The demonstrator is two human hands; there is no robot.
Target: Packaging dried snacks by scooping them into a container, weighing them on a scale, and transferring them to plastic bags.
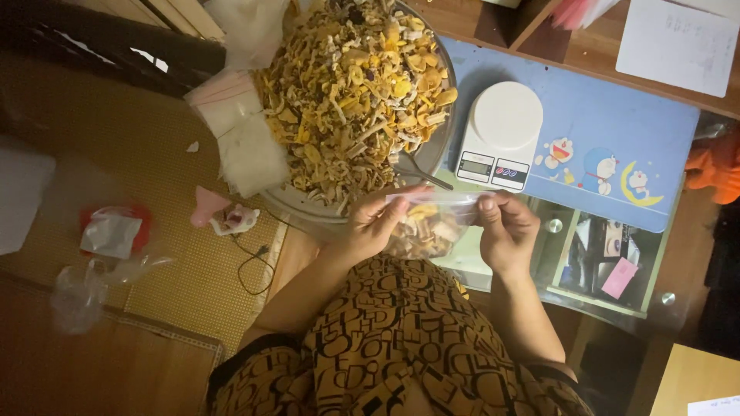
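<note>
Both my hands hold a small clear plastic bag (pixel 425 229) filled with mixed dried fruit chips, just above my lap. My left hand (pixel 371 223) pinches the bag's top edge at its left corner. My right hand (pixel 505 229) pinches the same edge at the right corner. Directly beyond the bag lies a big round metal tray (pixel 436 150) heaped with yellow and brown dried fruit chips (pixel 351 92). A metal spoon (pixel 422 176) rests at the tray's near rim.
A white digital kitchen scale (pixel 499 135) stands on a blue cartoon mat (pixel 617 146) right of the tray. A stack of empty clear bags (pixel 243 139) lies at the tray's left. Crumpled plastic (pixel 108 231) and a thin cable (pixel 254 266) lie on the woven floor mat.
</note>
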